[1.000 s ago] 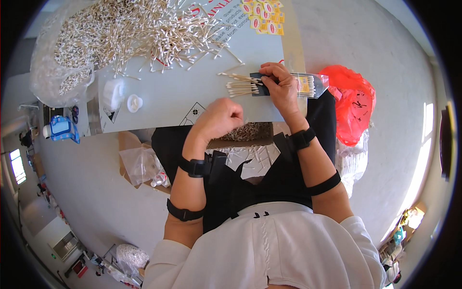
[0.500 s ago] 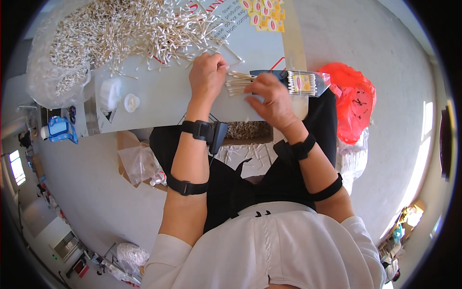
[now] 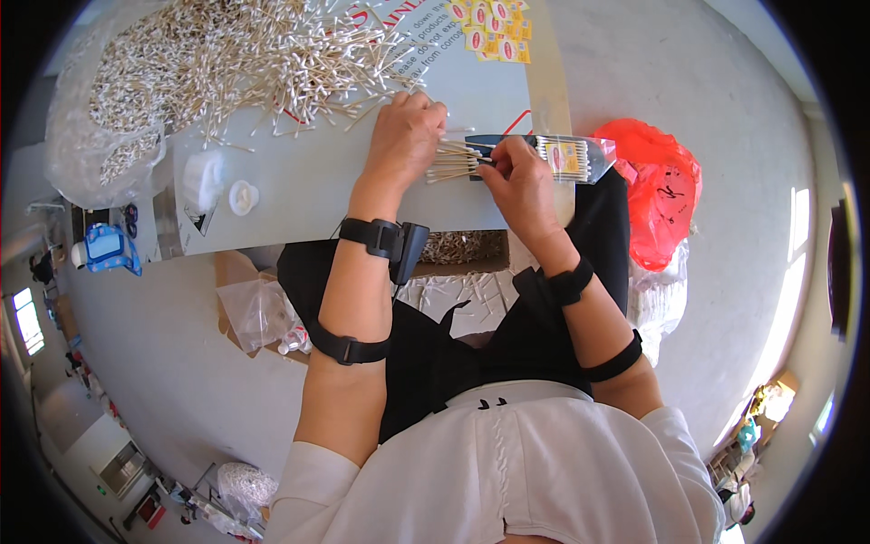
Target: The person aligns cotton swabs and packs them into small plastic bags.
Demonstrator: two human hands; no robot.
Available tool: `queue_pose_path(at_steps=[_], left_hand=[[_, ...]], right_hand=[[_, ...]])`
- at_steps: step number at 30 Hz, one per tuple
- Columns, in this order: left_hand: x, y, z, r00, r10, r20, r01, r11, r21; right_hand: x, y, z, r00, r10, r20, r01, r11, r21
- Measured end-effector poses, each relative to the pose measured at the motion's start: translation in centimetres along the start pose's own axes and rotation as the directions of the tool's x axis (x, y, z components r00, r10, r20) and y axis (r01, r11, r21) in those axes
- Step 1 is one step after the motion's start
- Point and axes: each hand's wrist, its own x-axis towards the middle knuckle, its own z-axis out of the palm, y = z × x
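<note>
A row of cotton swabs [image 3: 453, 167] lies fanned at the table's front, between my two hands. My right hand [image 3: 526, 189] pinches the row's right ends between thumb and fingers. Just left of the row, my left hand [image 3: 404, 138] is closed with its fingers curled down; what they hold is hidden. One swab tip shows beside its fingertips. Beyond my right fingers lies a clear packet [image 3: 600, 152] of swabs with a yellow label card [image 3: 564, 157], over a dark flat strip [image 3: 478, 141]. A large heap of loose swabs [image 3: 272, 63] covers the table's far left.
Small yellow cards [image 3: 494, 27] lie at the back right of the table [image 3: 308, 195]. A white round lid [image 3: 243, 197] and a white container [image 3: 203, 179] stand at left. A red plastic bag [image 3: 666, 190] hangs by the right edge. Below the table sits a box of swabs [image 3: 462, 249].
My right hand has closed from spread fingers onto the ends of the swab row. My left hand has shifted slightly right and away from me, toward the row.
</note>
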Motion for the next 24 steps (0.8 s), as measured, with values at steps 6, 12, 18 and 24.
queue_pose_path(at_steps=[6,12,18,24], left_hand=[[-2.3,2.0,0.6,0.997,-0.015,-0.074,0.011,0.999,-0.049],[-6.7,5.8,2.2,0.985,-0.143,0.100,0.134,0.986,0.097],[-6.1,5.1,1.8,0.996,-0.024,0.089,0.007,0.982,0.186],[-5.4,3.6,3.1,0.947,-0.217,-0.239,0.078,0.873,-0.482]], right_hand=[[1.1,1.0,0.0,0.985,-0.167,-0.039,0.158,0.970,-0.185],[-0.2,1.3,1.2,0.990,-0.001,-0.139,0.048,0.941,0.336],[0.0,0.8,2.9,0.988,0.080,-0.130,0.036,0.708,0.705],[2.0,1.5,3.6,0.977,0.149,-0.155,0.037,0.595,0.803]])
